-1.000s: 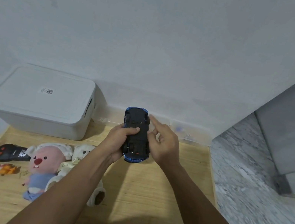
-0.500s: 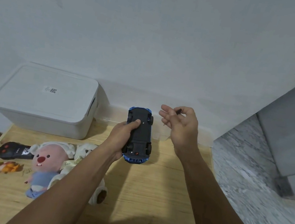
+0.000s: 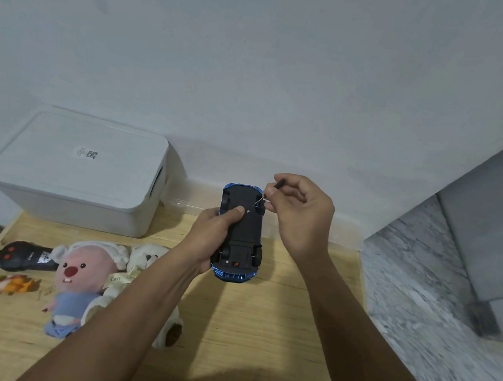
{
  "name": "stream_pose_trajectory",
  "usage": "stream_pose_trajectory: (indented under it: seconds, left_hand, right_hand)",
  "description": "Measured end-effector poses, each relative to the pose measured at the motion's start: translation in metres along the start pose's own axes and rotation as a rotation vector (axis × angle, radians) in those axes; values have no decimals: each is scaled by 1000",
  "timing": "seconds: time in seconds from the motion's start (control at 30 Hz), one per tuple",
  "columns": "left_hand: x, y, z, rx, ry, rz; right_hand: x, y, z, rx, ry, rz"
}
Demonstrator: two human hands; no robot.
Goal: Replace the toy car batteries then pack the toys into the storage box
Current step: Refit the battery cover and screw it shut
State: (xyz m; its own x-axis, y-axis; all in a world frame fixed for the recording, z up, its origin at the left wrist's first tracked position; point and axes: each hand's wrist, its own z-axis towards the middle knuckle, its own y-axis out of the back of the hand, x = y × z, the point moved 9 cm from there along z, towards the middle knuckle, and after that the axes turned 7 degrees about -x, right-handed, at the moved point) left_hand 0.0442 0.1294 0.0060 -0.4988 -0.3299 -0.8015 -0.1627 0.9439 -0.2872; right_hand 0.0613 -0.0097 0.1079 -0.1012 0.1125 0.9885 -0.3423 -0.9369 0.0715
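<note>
The right hand (image 3: 298, 213), which a second ago lay against the underside of the toy car (image 3: 241, 233), now pinches a small screwdriver (image 3: 268, 191) above that underside. Half a second ago its grip was raised clear of the car; now the tool's tip points down near the left thumb.

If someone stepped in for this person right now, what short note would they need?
Left hand grips the blue toy car upside down above the wooden table.
Right hand pinches a small screwdriver, tip near the car's underside.
Storage box stands closed at the back left; remote, pink plush, white plush and small colourful toy lie on the table.
Done: nothing visibly finished.
Left: open the battery cover, swap batteries, pack the toys.
</note>
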Motion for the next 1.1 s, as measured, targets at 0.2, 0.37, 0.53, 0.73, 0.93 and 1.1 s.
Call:
stream_pose_trajectory:
  seconds: [0.2,0.37,0.53,0.73,0.93,1.1]
  left_hand:
    - [-1,0,-1,13,-14,28]
    - [-1,0,-2,8,-15,32]
    - [0,0,0,4,-16,40]
    - [0,-1,0,9,-20,48]
    - [4,3,3,-8,-10,44]
    - [6,2,3,-5,-2,54]
  right_hand:
    - [-3,-6,-2,30,34,-78]
    - [-3,-8,-1,34,55,-109]
    - [-3,-9,2,36,105,-174]
    - [14,-16,-2,88,328,-296]
    - [18,-15,1,87,381,-313]
    - [21,-18,5,83,366,-321]
